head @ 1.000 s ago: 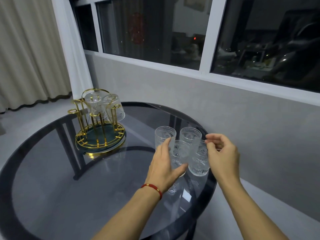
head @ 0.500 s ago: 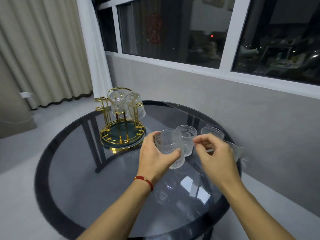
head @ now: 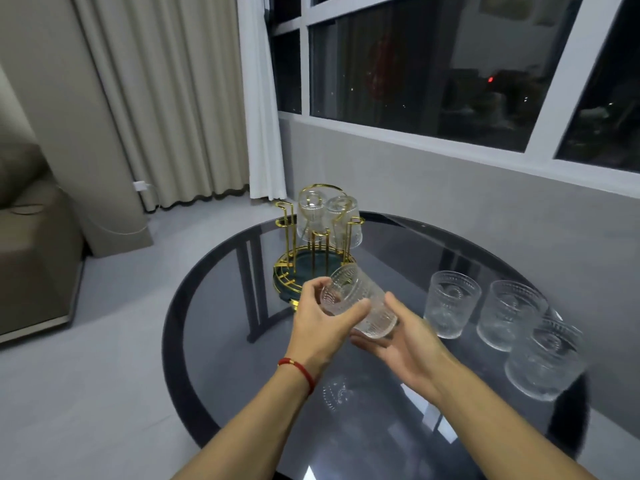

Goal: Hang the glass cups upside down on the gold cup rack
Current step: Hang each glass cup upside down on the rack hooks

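A round dark smoked-glass table [head: 242,341] fills the lower view, with a pale curtain and a night window behind it. Toward its far side stands the gold wire cup rack [head: 313,251] on its round green tray base, with two clear glass cups [head: 329,218] already hanging mouth-down on its far pegs; the near pegs look free. Near the table's right edge three more clear embossed glass cups [head: 498,317] stand upright in a loose row.

Just in front of the rack's near edge, above the table, is the cup in hand, a clear beaded glass tumbler [head: 358,301] tipped on its side. Which end points at the rack is hard to tell through the glass. The left hand [head: 320,320] closes round the end nearer the rack, fingers curled over the top and thumb across the side. The right hand [head: 405,341] lies half-open underneath, palm up, cradling the other end without clamping it.

The step looks like turning the tumbler over before hanging it. It should go well if one hand keeps a firm hold on the ribbed wall while the other only steadies it, the mouth is brought fully downward, and the glass is then lowered straight over a free near peg, clear of the cups already hung.
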Available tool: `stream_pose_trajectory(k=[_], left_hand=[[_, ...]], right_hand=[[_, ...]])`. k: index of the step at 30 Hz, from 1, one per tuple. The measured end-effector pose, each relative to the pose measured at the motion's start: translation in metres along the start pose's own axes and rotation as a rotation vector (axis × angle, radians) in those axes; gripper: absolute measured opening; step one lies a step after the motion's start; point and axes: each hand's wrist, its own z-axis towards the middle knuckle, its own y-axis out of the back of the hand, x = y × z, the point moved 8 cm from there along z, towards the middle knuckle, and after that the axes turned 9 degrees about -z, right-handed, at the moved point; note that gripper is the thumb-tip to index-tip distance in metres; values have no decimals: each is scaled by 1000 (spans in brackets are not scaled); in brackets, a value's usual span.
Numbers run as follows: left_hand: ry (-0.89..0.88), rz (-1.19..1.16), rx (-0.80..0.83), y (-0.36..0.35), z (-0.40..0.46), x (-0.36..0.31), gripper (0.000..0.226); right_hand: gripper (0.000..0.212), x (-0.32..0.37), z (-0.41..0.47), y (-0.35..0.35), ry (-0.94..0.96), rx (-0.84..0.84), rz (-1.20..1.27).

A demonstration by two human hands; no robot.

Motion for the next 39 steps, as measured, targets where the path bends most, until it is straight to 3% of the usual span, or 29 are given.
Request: stream_pose_trajectory(k=[5,9,11,14,19,26,39], left_hand=[[-88,196,-48,23,22,5,49],[-89,754,72,30,38,43,52],[-96,919,152,27,39,61,63],[-144,983,143,24,37,65,72],[-170,1011,153,24,35,63,74],[-166,1018,164,26,38,65,76],[-169,969,155,25,40,68,75]], right_hand=[[35,30,9,11,197,-96,-11],[53,67,-2,9,370,-145,-147],[54,94,-11,-4,479,-114,-185],[63,144,-17,-30,643,-143,-330],[70,222,8,-118,903,-232,-773],[67,230,92,-213,816,-184,-1182],[67,199,157,-226,674,-256,-1556]])
